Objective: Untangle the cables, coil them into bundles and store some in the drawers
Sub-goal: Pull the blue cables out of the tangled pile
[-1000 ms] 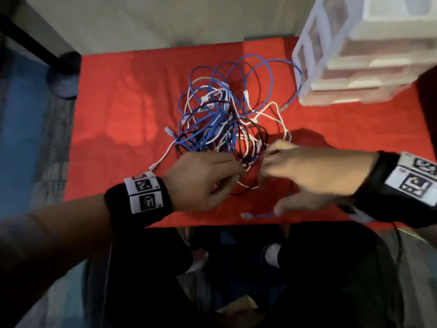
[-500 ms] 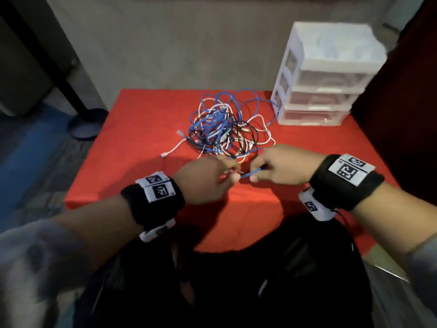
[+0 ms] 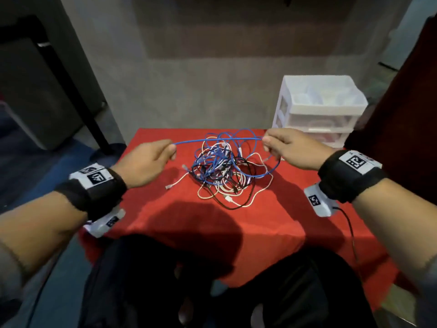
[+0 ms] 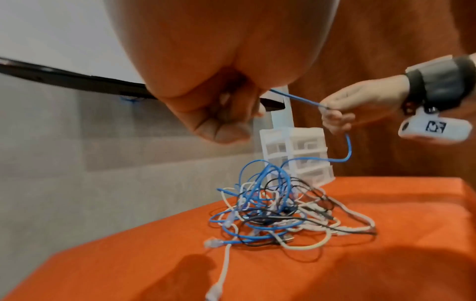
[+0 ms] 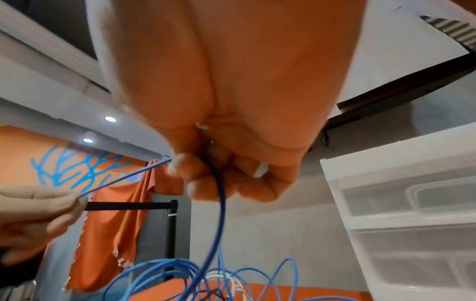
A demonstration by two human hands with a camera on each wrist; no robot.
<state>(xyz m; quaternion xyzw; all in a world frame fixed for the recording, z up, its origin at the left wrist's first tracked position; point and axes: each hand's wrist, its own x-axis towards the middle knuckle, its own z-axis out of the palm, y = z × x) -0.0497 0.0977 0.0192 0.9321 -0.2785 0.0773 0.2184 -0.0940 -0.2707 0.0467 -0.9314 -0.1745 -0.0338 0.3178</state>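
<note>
Blue cable (image 3: 217, 139) runs taut across frame centre, pinched at left by the left hand (image 3: 146, 162) and at right by the right hand (image 3: 293, 147), its remainder dropping into the tangle (image 3: 224, 176) on the red table (image 3: 146, 209) below. No bundle is coiled; untangling appears barely begun. Drawer unit (image 3: 319, 110), upper right, stands with drawers closed; contents indistinct.

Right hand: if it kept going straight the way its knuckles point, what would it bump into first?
Probably the left hand. The right hand points leftward along the taut blue cable stretched between them, above the cable pile. Nothing else seems to lie in that line, though depth is hard to judge.
</note>
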